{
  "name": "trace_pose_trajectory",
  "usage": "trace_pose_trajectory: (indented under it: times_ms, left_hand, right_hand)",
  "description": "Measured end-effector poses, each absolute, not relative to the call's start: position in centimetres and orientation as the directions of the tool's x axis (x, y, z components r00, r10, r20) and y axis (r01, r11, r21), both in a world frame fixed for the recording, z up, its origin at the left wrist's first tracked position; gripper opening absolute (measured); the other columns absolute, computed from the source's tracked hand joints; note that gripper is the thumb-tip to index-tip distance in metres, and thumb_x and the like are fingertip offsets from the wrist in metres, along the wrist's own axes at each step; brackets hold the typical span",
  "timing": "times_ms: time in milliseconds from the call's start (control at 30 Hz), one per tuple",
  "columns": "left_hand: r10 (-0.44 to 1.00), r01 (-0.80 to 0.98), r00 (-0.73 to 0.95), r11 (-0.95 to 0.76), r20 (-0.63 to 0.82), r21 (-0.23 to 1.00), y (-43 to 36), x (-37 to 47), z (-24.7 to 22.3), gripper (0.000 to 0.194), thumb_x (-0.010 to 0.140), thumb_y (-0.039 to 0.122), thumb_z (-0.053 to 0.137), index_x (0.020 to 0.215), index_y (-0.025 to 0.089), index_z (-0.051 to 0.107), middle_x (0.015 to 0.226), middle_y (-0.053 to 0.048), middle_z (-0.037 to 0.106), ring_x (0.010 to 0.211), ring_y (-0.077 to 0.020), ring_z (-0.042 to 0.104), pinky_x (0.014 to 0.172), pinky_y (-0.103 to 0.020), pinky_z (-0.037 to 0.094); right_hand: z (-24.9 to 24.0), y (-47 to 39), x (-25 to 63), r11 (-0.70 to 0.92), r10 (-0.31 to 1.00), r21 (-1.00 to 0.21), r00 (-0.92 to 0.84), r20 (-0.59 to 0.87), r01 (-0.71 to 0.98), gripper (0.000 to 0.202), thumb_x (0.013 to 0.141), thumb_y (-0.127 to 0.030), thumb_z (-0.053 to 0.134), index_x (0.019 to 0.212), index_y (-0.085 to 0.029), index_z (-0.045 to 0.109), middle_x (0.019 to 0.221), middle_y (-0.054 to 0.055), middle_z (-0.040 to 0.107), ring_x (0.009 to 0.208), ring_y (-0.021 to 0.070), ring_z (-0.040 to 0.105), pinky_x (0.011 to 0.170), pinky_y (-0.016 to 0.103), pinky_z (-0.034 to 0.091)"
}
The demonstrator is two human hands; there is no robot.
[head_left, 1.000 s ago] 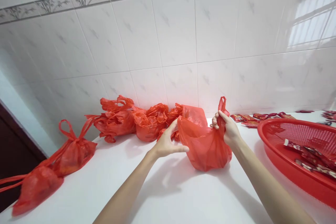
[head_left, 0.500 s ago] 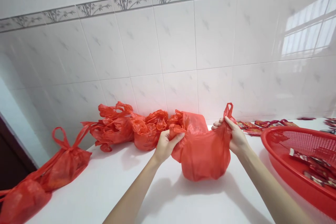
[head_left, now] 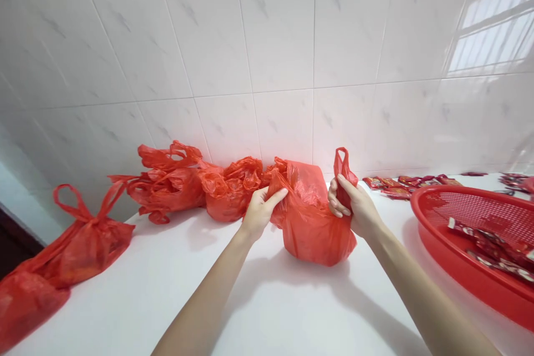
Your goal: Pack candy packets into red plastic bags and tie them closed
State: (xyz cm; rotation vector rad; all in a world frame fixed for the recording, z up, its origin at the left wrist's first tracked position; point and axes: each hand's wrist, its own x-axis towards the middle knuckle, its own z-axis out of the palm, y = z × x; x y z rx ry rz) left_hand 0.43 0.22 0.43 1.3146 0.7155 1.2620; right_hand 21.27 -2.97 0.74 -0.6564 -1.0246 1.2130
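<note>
A filled red plastic bag (head_left: 317,236) hangs between my two hands, close above the white table or resting on it; I cannot tell which. My left hand (head_left: 262,208) pinches its left upper edge between thumb and fingers. My right hand (head_left: 350,200) is closed round the right handle, and the handle's loop sticks up above the fist. What lies inside the bag is hidden by the plastic. Right behind it, against the wall, stands another red bag (head_left: 306,175), partly covered by the one I hold.
More red bags (head_left: 229,192) sit along the tiled wall, and tied ones (head_left: 94,250) lie at the left edge. On the right stands a red plastic basket (head_left: 450,256) with small wrapped packets (head_left: 492,247) in it. Further packets (head_left: 396,184) are scattered behind it.
My right hand has moved left, nearer my left hand, and the bag's mouth has narrowed and crumpled. The view has tilted down slightly. Both hands keep hold of the bag.
</note>
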Motion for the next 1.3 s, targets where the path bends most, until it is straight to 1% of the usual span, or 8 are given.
trace_pose_trajectory:
  times_ms: [300,467,633,800,900,1000,1133,1300]
  left_hand:
    - [0.822,-0.083,0.319,-0.471,0.471,0.878,-1.0,0.6,1.1,0.037,0.081,0.051,0.074,0.074,0.016,0.068,0.072,-0.002,0.066,0.070,-0.0158,0.062,0.069,-0.029,0.051]
    - [0.590,0.053,0.387,-0.781,0.708,0.622,-2.0,0.5,1.4,0.017,0.092,0.034,0.065,0.090,0.019,0.074,0.115,-0.009,0.071,0.113,-0.0231,0.065,0.099,-0.037,0.052]
    - [0.503,0.189,0.384,-0.863,0.774,0.468,-2.5,0.7,1.3,0.015,0.092,0.031,0.064,0.091,0.018,0.072,0.139,-0.014,0.061,0.130,-0.0274,0.058,0.106,-0.042,0.051]
    - [0.660,0.287,0.365,-0.751,0.657,0.595,-2.5,0.8,1.2,0.037,0.091,0.036,0.066,0.125,0.020,0.063,0.106,-0.007,0.073,0.100,-0.0216,0.068,0.091,-0.036,0.054]
    - [0.772,0.380,0.311,-0.636,0.555,0.672,-2.5,0.8,1.1,0.048,0.088,0.037,0.067,0.133,0.022,0.058,0.097,-0.003,0.071,0.086,-0.0186,0.067,0.084,-0.034,0.053]
    - [0.833,0.394,0.277,-0.553,0.479,0.734,-2.4,0.8,1.0,0.044,0.086,0.036,0.067,0.127,0.023,0.059,0.115,-0.006,0.070,0.093,-0.0201,0.067,0.084,-0.034,0.052]
    - [0.875,0.355,0.260,-0.481,0.409,0.802,-2.2,0.8,1.1,0.034,0.081,0.030,0.070,0.114,0.023,0.061,0.125,-0.006,0.065,0.096,-0.0192,0.065,0.079,-0.030,0.051]
    - [0.839,0.269,0.422,-0.477,0.343,0.836,-2.5,0.9,1.7,0.012,0.085,0.031,0.062,0.088,0.019,0.063,0.084,0.000,0.061,0.070,-0.0123,0.054,0.062,-0.024,0.043]
  right_hand:
    - [0.6,-4.1,20.3,0.240,0.967,-0.970,-0.074,0.243,-0.044,0.032,0.086,-0.052,0.064,0.079,-0.021,0.061,0.043,-0.006,0.049,0.037,0.0085,0.037,0.037,0.020,0.028]
    - [0.8,-5.0,19.8,0.212,0.961,-0.974,-0.198,0.193,0.077,0.029,0.093,-0.045,0.058,0.076,-0.021,0.057,0.047,-0.006,0.048,0.041,0.0082,0.038,0.038,0.020,0.028]
    - [0.8,-5.7,19.6,0.233,0.928,-0.962,-0.328,0.176,0.142,0.026,0.091,-0.029,0.054,0.067,-0.021,0.049,0.051,-0.005,0.048,0.043,0.0080,0.039,0.039,0.020,0.029]
    - [1.1,-6.3,19.6,0.273,0.913,-0.928,-0.371,0.167,0.253,0.021,0.086,-0.023,0.053,0.067,-0.022,0.044,0.055,-0.005,0.048,0.047,0.0094,0.041,0.042,0.022,0.033]
    - [1.2,-6.5,19.8,0.342,0.898,-0.884,-0.386,0.209,0.319,0.022,0.084,-0.026,0.059,0.069,-0.022,0.044,0.059,-0.007,0.038,0.051,0.0093,0.033,0.044,0.023,0.028]
    - [1.2,-6.4,19.9,0.447,0.870,-0.811,-0.393,0.298,0.377,0.022,0.081,-0.020,0.059,0.067,-0.021,0.043,0.061,-0.006,0.034,0.055,0.0098,0.028,0.048,0.025,0.023]
    - [1.1,-6.2,19.9,0.596,0.803,-0.650,-0.343,0.487,0.471,0.011,0.077,-0.011,0.055,0.073,-0.021,0.056,0.067,-0.003,0.050,0.061,0.0126,0.041,0.055,0.027,0.032]
    - [0.9,-6.1,19.9,0.671,0.733,-0.559,-0.319,0.601,0.487,0.038,0.070,-0.003,0.052,0.101,-0.024,0.061,0.105,0.004,0.066,0.080,0.0173,0.059,0.068,0.029,0.045]
